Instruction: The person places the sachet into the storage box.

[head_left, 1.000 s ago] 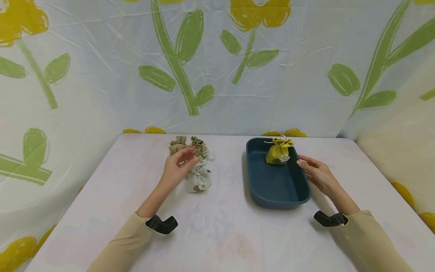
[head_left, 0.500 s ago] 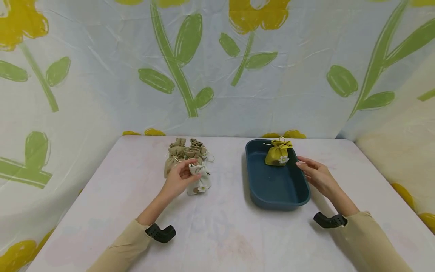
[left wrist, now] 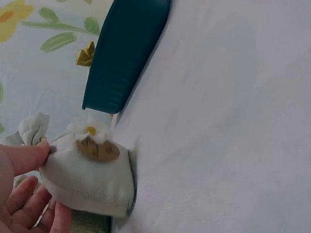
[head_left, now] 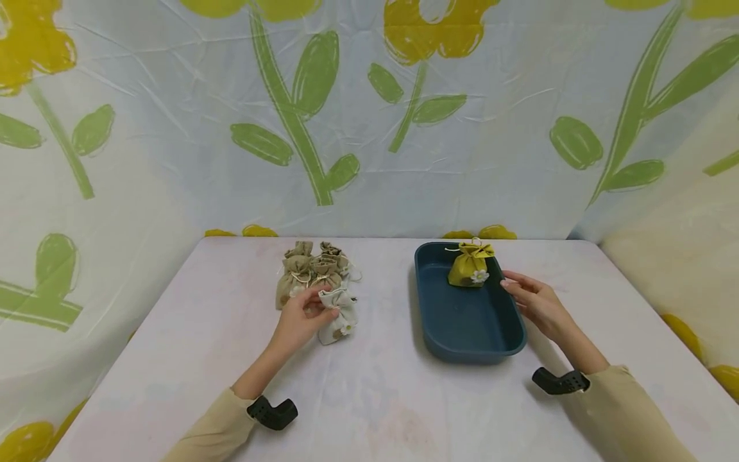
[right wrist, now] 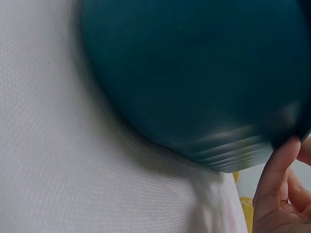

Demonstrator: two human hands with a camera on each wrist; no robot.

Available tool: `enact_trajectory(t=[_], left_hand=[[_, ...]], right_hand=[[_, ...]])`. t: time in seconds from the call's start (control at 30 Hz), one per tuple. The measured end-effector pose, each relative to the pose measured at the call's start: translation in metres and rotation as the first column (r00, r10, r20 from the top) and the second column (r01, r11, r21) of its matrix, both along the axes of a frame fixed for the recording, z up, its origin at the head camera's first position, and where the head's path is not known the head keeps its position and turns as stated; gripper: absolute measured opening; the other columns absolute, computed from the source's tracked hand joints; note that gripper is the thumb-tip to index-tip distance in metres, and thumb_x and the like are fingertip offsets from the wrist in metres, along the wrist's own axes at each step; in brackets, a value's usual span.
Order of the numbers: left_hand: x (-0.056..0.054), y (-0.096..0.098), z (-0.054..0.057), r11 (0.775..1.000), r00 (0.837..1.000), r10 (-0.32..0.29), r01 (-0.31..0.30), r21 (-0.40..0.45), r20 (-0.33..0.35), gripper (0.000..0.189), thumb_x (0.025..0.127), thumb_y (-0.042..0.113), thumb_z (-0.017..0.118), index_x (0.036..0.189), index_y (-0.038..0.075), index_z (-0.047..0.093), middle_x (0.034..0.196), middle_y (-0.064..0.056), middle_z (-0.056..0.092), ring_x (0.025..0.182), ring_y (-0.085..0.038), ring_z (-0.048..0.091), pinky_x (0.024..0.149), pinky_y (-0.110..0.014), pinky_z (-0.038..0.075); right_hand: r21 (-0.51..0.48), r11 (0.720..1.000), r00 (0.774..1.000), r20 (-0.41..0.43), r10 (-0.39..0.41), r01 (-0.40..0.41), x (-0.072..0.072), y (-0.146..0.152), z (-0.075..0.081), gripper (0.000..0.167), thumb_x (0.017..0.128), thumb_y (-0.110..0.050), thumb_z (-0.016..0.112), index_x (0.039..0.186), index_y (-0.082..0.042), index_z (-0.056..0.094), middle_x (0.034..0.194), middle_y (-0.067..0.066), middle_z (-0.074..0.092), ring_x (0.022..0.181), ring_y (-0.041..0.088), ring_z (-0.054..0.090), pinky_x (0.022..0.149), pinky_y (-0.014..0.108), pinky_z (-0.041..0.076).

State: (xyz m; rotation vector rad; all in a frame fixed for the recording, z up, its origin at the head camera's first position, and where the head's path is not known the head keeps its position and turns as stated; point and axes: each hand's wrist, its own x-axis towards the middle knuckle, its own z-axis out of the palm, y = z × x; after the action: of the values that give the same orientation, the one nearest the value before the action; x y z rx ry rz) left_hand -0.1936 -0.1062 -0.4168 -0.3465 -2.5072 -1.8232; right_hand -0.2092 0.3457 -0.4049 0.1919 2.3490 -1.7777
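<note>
Head view: pinching the white pouch [head_left: 348, 313] near its gathered neck with the left hand [head_left: 301, 321], just in front of the brown pouches [head_left: 297, 273], well apart from the blue tub [head_left: 462, 321]. Best lifted gently, clear of those neighbours.

Left wrist view: clamped between thumb and fingers [left wrist: 33, 209] at the upper end, rounded body beyond the fingertips; impossible to tell whether raised off the counter [left wrist: 218, 145].

Right wrist view: touching the tub's rim with the right hand [right wrist: 272, 206], fingers relaxed, slightly apart; steady lightly, without tipping.

White pouch [head_left: 340, 316] left of blue bin [head_left: 466, 324]
</note>
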Motion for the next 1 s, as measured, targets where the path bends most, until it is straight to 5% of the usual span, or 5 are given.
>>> enact_trajectory(t=[0.3, 1.0], left_hand=[[0.008, 0.003, -0.001, 0.994, 0.998, 0.057, -0.056, -0.09, 0.007, 0.016, 0.083, 0.016, 0.076, 0.093, 0.006, 0.07, 0.1, -0.01, 0.069, 0.097, -0.022, 0.067, 0.086, -0.031, 0.056], [0.001, 0.022, 0.003, 0.989, 0.982, 0.025, -0.051, -0.138, -0.188, 0.009, 0.079, 0.009, 0.077, 0.078, 0.006, 0.069, 0.083, -0.008, 0.071, 0.08, -0.02, 0.069, 0.073, -0.024, 0.056]], right_hand=[[-0.014, 1.0, 1.0, 0.003, 0.003, -0.003, 0.001, -0.003, 0.001, 0.071, 0.096, -0.038, 0.056, 0.151, -0.005, 0.026, 0.097, -0.029, 0.056, 0.091, -0.009, 0.051, 0.077, 0.01, 0.048], [-0.01, 1.0, 1.0, -0.028, 0.014, -0.014, 0.005, -0.002, 0.0, 0.072, 0.097, -0.04, 0.055, 0.151, -0.003, 0.026, 0.098, -0.032, 0.054, 0.093, -0.014, 0.051, 0.078, 0.008, 0.047]])
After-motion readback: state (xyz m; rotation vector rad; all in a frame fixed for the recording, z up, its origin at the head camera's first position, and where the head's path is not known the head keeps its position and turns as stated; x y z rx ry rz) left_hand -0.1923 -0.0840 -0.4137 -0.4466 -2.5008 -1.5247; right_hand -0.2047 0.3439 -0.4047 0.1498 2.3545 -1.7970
